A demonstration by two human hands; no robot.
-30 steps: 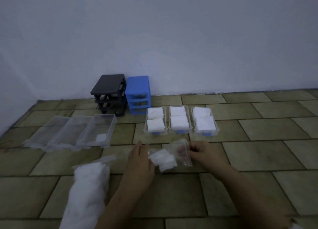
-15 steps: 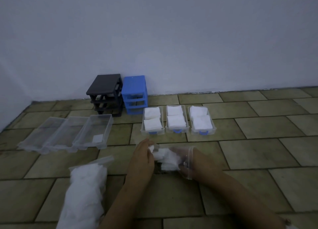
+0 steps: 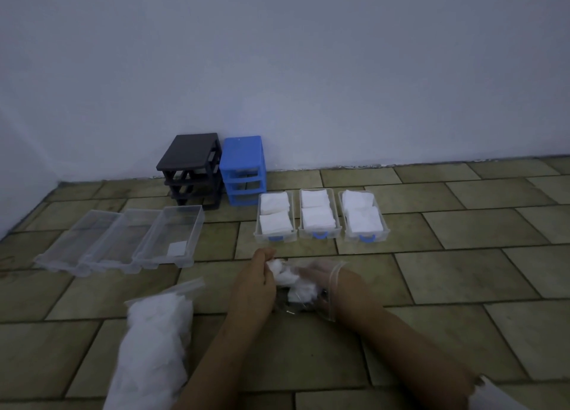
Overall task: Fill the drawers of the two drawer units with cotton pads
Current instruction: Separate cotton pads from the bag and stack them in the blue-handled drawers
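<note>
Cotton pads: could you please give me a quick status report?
Left hand pinching white cotton pads at small clear plastic bag. Right hand inside bag. Three blue-handled drawers filled, three clear drawers nearly empty.

Clear glossy plastic drawers (image 3: 172, 237), fluffy white cotton pads (image 3: 274, 221), matt tiled floor (image 3: 462, 274)

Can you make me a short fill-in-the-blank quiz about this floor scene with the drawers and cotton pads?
1. The black drawer unit stands beside a ____ one.
2. The drawers with blue handles number ____.
3. Those drawers hold white ____.
4. The right hand is inside a clear plastic ____.

Missing words: blue; three; cotton pads; bag
</note>
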